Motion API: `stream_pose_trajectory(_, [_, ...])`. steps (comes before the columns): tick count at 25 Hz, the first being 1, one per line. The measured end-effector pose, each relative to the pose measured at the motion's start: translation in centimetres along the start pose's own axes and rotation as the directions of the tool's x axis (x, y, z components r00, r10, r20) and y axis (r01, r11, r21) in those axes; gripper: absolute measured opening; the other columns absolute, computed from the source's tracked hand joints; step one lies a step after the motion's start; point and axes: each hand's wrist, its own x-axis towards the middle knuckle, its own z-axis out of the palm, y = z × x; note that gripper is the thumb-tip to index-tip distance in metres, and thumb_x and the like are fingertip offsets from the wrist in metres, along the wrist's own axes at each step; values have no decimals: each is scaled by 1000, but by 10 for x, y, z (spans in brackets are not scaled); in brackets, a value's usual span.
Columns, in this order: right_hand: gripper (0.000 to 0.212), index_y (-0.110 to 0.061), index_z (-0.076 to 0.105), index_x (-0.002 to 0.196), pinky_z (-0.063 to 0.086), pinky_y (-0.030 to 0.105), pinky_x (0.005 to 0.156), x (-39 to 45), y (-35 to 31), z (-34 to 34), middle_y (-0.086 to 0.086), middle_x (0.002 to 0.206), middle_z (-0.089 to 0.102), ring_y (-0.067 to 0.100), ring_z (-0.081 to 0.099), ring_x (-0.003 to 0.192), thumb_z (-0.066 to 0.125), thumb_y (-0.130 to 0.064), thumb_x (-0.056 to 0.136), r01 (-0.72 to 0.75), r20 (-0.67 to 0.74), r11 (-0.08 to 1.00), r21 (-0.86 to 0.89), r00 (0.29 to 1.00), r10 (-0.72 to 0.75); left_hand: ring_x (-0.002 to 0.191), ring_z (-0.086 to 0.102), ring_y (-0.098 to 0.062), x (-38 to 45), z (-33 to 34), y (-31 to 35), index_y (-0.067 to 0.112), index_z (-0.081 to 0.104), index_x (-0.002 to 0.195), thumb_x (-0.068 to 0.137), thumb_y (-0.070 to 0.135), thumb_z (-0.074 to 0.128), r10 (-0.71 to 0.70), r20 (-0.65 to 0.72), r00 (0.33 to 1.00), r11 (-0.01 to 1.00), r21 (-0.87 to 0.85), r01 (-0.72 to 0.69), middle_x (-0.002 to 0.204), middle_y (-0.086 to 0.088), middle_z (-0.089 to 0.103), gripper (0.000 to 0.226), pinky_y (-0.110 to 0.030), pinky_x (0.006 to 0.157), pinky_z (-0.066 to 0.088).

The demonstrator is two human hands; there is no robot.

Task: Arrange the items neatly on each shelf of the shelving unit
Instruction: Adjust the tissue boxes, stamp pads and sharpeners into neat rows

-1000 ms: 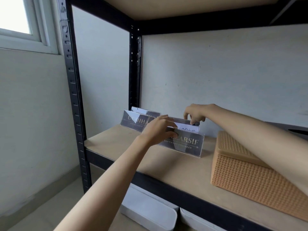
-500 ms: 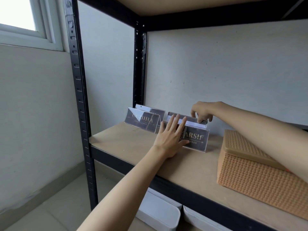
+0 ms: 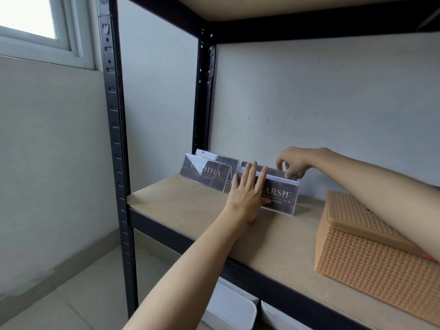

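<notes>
Left hand (image 3: 247, 191) is pressing flat on a nameplate (image 3: 278, 195); right hand (image 3: 294, 163) is pinching its top edge, with bare shelf (image 3: 181, 201) at nine o'clock.

Soft daylight enters from the overexposed window (image 3: 28, 15) upper left; wide-angle bending at edges, shadows faint.

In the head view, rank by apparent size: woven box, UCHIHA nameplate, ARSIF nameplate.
1. Woven box, largest, though nearest the camera.
2. and 3. ARSIF nameplate and UCHIHA nameplate look alike; the left hand covers part of the ARSIF one, so unranked.
</notes>
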Motion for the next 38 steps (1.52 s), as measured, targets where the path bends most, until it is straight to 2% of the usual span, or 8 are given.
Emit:
stream_pose_trajectory(5, [21, -8, 62, 108, 52, 20, 53, 2, -2, 0, 5, 84, 53, 17, 59, 68, 64, -4, 88, 32, -25, 999, 29, 999, -31, 145, -19, -27, 1, 3, -5, 16, -15, 150, 98, 44, 35, 24, -20, 1000, 1000, 10, -24, 157, -11, -21, 77, -45, 119, -1])
stream_pose_trajectory(9, [21, -8, 62, 109, 55, 23, 58, 3, -5, -1, 9, 89, 55, 23, 61, 73, 64, -4, 88, 30, -23, 999, 22, 999, -30, 144, -19, -27, 3, 3, -10, 16, -13, 150, 98, 41, 38, 24, -11, 1000, 999, -21, -24, 157, -10, -21, 77, -46, 119, 0])
stream_pose_trajectory(11, [21, -9, 62, 109, 54, 22, 56, 4, -6, -1, 11, 93, 55, 21, 60, 70, 64, -5, 88, 23, -27, 1000, 12, 999, -22, 144, -19, -28, 4, 3, -12, 16, -13, 150, 98, 39, 39, 26, -10, 1000, 999, -37, -27, 157, -10, -21, 77, -46, 119, 0])
stream_pose_trajectory(18, [26, -7, 61, 114, 57, 25, 60, 3, -3, -1, 8, 85, 52, 20, 59, 66, 64, -4, 88, -33, -21, 999, 27, 999, 34, 144, -21, -28, 2, 3, -14, 15, -16, 149, 99, 31, 40, 19, -21, 1000, 999, -41, -20, 155, -12, -24, 77, -48, 119, 2])
stream_pose_trajectory(21, [26, -6, 61, 114, 57, 26, 62, 2, -4, -2, 10, 86, 54, 19, 58, 64, 64, -3, 88, -29, -26, 999, 34, 999, 30, 144, -21, -27, -2, 3, -4, 20, -18, 148, 99, 19, 39, 131, -56, 990, 991, 24, -130, 156, -10, -24, 76, -55, 115, 2])
stream_pose_trajectory(24, [28, -6, 61, 115, 58, 28, 65, 0, -4, -2, 8, 83, 53, 20, 59, 68, 63, -2, 88, -17, -30, 999, 50, 999, 18, 145, -20, -25, -4, 4, 6, 27, -16, 149, 99, 23, 38, 199, -28, 980, 980, 1, -199, 157, -6, -21, 73, -57, 114, 4])
stream_pose_trajectory(32, [25, -5, 60, 114, 56, 24, 60, -3, -6, 0, 4, 78, 50, 21, 59, 71, 62, -3, 89, -1, -44, 999, 37, 999, 2, 144, -21, -26, 1, 6, 3, 29, -19, 148, 95, 11, 42, 190, -7, 982, 982, -1, -190, 157, -4, -22, 82, -58, 114, 5])
stream_pose_trajectory(38, [25, -5, 60, 114, 57, 26, 64, -2, -4, 0, 4, 79, 51, 23, 60, 74, 62, -3, 89, 12, -38, 1000, 28, 999, -11, 144, -22, -26, -2, 4, 2, 29, -19, 148, 93, 8, 43, 193, 17, 981, 981, -18, -193, 157, -5, -23, 85, -58, 114, 3])
